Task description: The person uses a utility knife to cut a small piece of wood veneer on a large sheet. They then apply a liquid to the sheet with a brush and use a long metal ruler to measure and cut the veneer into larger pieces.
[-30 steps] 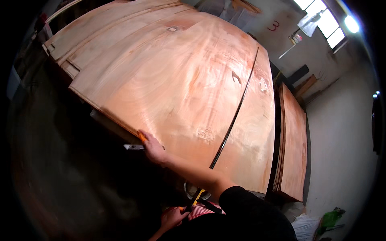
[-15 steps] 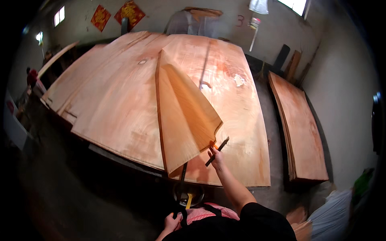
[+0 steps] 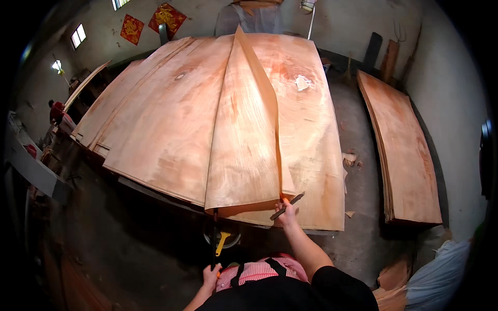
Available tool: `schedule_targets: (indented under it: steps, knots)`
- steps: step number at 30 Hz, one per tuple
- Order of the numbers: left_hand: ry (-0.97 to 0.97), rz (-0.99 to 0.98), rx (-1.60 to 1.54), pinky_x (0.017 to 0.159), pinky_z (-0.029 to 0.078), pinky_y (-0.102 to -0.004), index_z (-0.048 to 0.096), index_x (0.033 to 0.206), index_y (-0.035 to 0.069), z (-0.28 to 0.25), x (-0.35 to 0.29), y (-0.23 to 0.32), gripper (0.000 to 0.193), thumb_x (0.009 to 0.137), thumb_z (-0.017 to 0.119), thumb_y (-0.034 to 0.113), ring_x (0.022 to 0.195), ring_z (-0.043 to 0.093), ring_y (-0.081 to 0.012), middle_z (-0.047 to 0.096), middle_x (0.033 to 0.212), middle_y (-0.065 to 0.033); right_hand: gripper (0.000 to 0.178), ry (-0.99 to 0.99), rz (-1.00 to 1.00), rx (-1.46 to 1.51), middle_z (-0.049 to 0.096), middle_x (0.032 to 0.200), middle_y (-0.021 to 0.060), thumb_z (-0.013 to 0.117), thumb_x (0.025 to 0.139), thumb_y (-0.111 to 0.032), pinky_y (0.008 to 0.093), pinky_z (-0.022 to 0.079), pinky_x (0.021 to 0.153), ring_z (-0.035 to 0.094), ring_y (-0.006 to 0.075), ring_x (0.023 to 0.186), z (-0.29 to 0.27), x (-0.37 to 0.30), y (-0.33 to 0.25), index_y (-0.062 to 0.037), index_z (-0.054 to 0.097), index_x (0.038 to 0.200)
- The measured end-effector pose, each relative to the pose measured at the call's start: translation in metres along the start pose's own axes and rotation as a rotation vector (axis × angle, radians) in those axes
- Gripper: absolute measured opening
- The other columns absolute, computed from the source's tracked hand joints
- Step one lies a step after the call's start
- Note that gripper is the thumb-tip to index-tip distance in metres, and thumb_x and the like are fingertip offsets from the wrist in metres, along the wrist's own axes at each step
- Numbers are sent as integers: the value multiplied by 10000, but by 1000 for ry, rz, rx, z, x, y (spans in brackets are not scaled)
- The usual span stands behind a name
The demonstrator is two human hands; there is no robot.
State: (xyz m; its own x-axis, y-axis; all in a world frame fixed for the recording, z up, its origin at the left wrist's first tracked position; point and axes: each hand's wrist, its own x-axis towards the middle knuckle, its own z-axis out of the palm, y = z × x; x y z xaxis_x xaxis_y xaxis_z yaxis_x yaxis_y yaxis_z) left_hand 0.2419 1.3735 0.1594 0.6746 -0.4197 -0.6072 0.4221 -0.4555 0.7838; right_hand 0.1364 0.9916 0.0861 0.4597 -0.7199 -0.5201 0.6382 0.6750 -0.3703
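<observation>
A thin wood veneer sheet [image 3: 244,155] stands partly raised and curled on a wide layer of veneer [image 3: 166,135]. My right hand [image 3: 286,213] is closed at its near right corner, with a short dark flat tool [image 3: 288,206] across the fingers. Something orange shows at the fingertips. My left hand [image 3: 210,277], low near my body, is closed around a long dark stick [image 3: 213,241] reaching up to the sheet's near edge; a bit of orange shows there too. A yellow-handled tool [image 3: 222,242] rests at a round metal-rimmed bowl [image 3: 236,241] below the stack's edge.
Another veneer stack [image 3: 402,150] lies to the right along the wall. Scraps [image 3: 350,158] litter the floor between the stacks. Whitish plastic sheeting [image 3: 438,272] is bunched at lower right. A person [image 3: 57,111] in red is at far left, beside a leaning board [image 3: 85,85].
The sheet's folded-over flap has swung right, so its pale upper face now shows instead of the underside. My right hand has come slightly nearer with the corner; my left hand has shifted left.
</observation>
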Motion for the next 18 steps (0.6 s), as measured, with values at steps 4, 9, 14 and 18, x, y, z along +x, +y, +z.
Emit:
schedule_targets:
  steps: [4, 9, 14, 18]
  knots:
    - [1, 127, -44, 355, 352, -199, 510, 748, 36, 15, 25, 41, 200, 771, 585, 220, 410, 391, -54, 429, 535, 18, 234, 16, 45, 3, 552, 975, 90, 383, 851, -148, 313, 439, 671, 538, 191, 870, 15, -27, 22, -82, 485, 1051]
    - [-107, 341, -153, 460, 391, -178, 471, 1027, 5, 56, 54, 123, 334, 770, 588, 184, 535, 473, -54, 494, 651, 0, 297, 27, 185, -362, 550, 1022, 97, 347, 870, -139, 260, 433, 596, 546, 170, 832, 36, -57, 32, -77, 446, 1143]
    - [-186, 575, -115, 576, 434, -207, 356, 1181, -3, 85, 50, 155, 545, 750, 605, 220, 620, 497, -81, 525, 762, -3, 336, -367, -91, -1116, 598, 859, 66, 434, 850, -198, 231, 425, 581, 553, 121, 753, 107, -89, 35, -34, 427, 1144]
    - [-447, 715, 274, 689, 442, -307, 380, 1132, -22, 115, 27, 156, 598, 713, 624, 327, 759, 559, -212, 556, 827, -116, 328, -433, -196, -1230, 578, 708, 39, 587, 751, -282, 236, 415, 570, 537, 105, 637, 166, -75, 37, -19, 536, 939]
